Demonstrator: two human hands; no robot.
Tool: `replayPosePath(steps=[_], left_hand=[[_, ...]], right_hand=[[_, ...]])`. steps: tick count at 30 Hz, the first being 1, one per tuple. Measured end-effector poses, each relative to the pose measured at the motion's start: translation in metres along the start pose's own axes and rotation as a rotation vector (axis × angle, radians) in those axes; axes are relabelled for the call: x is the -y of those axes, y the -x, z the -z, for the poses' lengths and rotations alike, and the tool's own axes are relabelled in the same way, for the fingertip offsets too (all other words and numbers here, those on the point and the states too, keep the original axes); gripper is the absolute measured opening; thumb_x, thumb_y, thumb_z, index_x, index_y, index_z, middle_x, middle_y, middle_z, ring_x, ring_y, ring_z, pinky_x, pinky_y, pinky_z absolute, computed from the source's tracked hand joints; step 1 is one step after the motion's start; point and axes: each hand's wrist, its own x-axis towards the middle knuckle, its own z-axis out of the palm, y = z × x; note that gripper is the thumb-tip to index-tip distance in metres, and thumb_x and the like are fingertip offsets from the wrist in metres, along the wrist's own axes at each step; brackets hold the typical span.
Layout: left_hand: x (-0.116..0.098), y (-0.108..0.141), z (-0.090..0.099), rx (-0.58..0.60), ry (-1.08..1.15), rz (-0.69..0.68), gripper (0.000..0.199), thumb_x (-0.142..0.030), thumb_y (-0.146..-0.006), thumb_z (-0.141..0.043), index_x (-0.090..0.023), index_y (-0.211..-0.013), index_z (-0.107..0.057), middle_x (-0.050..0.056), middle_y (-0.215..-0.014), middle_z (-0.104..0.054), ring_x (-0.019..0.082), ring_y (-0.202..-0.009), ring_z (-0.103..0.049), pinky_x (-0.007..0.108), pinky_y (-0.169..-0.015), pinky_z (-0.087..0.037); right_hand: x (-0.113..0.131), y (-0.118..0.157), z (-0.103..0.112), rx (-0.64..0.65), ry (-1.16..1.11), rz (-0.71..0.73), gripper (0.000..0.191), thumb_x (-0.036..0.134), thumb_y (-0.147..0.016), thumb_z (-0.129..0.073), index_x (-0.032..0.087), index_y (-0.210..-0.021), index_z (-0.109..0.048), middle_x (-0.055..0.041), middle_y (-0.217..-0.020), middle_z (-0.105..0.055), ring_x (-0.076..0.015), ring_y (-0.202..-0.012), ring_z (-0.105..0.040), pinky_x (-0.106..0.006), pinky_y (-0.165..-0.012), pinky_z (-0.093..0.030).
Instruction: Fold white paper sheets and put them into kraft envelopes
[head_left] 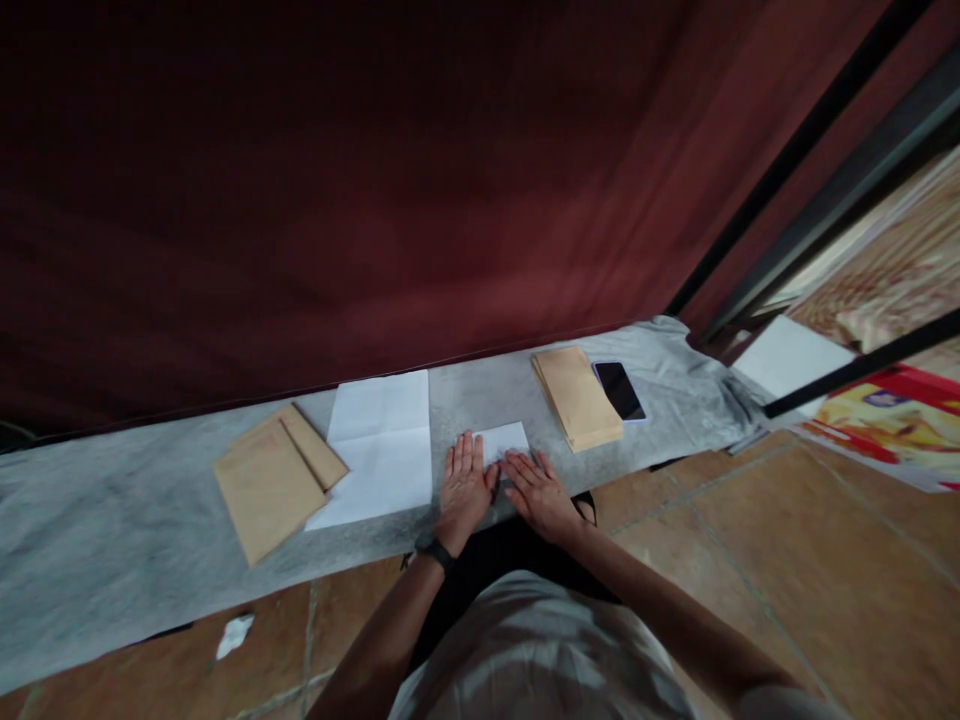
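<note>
A small folded white paper (504,436) lies on the grey cloth-covered bench right in front of me. My left hand (463,485) rests flat on its left side, fingers stretched out, with a dark band on the wrist. On the paper's near right part lies my right hand (541,492), palm down and fingers spread. The two hands hide much of the paper's near edge. To the left are creased white sheets (382,440), partly under brown envelopes (271,485). On the right sits a neat stack of brown envelopes (577,395).
A phone (619,390) lies face up beside the envelope stack. The long, narrow bench (135,510) runs along a dark red curtain (337,200). Dark poles, a white panel and a red-and-yellow printed box (892,420) stand at right. A crumpled tissue (235,635) lies on the tiled floor.
</note>
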Motion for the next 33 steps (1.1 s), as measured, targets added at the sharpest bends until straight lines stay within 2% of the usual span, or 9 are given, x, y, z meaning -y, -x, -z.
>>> replayPosePath(steps=[5, 10, 15, 18, 27, 29, 33], left_hand=[[-0.001, 0.000, -0.002, 0.023, -0.012, 0.016, 0.065, -0.044, -0.102, -0.037, -0.007, -0.155, -0.032, 0.020, -0.163, -0.030, 0.032, -0.153, -0.025, 0.052, -0.121, -0.030], [-0.004, 0.000, -0.001, 0.032, -0.015, 0.041, 0.073, -0.053, -0.099, -0.040, -0.008, -0.156, -0.031, 0.019, -0.163, -0.032, 0.033, -0.152, -0.027, 0.051, -0.121, -0.029], [-0.004, 0.002, 0.000, 0.034, -0.008, 0.031, 0.069, -0.045, -0.098, -0.043, -0.008, -0.156, -0.031, 0.019, -0.163, -0.031, 0.032, -0.152, -0.027, 0.051, -0.122, -0.028], [-0.004, 0.004, -0.001, 0.016, -0.012, 0.027, 0.068, -0.042, -0.098, -0.045, -0.010, -0.156, -0.031, 0.018, -0.164, -0.029, 0.031, -0.153, -0.026, 0.051, -0.123, -0.027], [-0.006, 0.003, 0.005, 0.004, 0.028, 0.018, 0.068, -0.049, -0.100, -0.042, -0.009, -0.154, -0.034, 0.020, -0.162, -0.032, 0.032, -0.152, -0.027, 0.051, -0.122, -0.028], [-0.005, 0.007, 0.009, 0.010, 0.041, -0.030, 0.065, -0.049, -0.101, -0.039, -0.010, -0.153, -0.036, 0.019, -0.162, -0.034, 0.031, -0.152, -0.027, 0.050, -0.123, -0.027], [0.001, 0.024, 0.017, 0.065, 0.058, -0.252, 0.066, -0.052, -0.103, -0.036, -0.009, -0.153, -0.037, 0.017, -0.161, -0.036, 0.026, -0.152, -0.027, 0.045, -0.125, -0.023]], right_hand=[[-0.010, -0.012, -0.012, -0.066, 0.075, -0.150, 0.049, 0.036, -0.106, -0.041, 0.015, -0.149, -0.047, -0.0132, -0.155, -0.047, -0.0282, -0.143, -0.043, -0.054, -0.122, -0.024], [-0.015, -0.021, -0.015, -0.102, 0.134, -0.246, 0.051, 0.035, -0.106, -0.038, 0.008, -0.147, -0.049, -0.0162, -0.154, -0.047, -0.0310, -0.144, -0.040, -0.051, -0.122, -0.022], [-0.002, -0.038, -0.023, -0.063, 0.113, -0.147, 0.050, 0.035, -0.106, -0.034, 0.016, -0.151, -0.047, -0.0102, -0.159, -0.041, -0.0269, -0.147, -0.037, -0.048, -0.122, -0.022], [-0.001, -0.041, -0.030, -0.056, 0.119, -0.133, 0.049, 0.035, -0.107, -0.034, 0.017, -0.150, -0.048, -0.0110, -0.158, -0.042, -0.0266, -0.146, -0.038, -0.048, -0.121, -0.024], [-0.005, -0.039, -0.029, -0.055, 0.180, -0.143, 0.049, 0.032, -0.108, -0.029, 0.019, -0.153, -0.043, -0.0124, -0.160, -0.039, -0.0294, -0.147, -0.037, -0.052, -0.119, -0.024], [-0.005, -0.039, -0.029, -0.047, 0.187, -0.144, 0.049, 0.032, -0.108, -0.028, 0.019, -0.153, -0.042, -0.0130, -0.160, -0.039, -0.0297, -0.147, -0.035, -0.052, -0.119, -0.024], [-0.008, -0.038, -0.030, -0.048, 0.195, -0.125, 0.050, 0.034, -0.107, -0.032, 0.020, -0.154, -0.042, -0.0143, -0.161, -0.037, -0.0316, -0.147, -0.035, -0.054, -0.118, -0.024]])
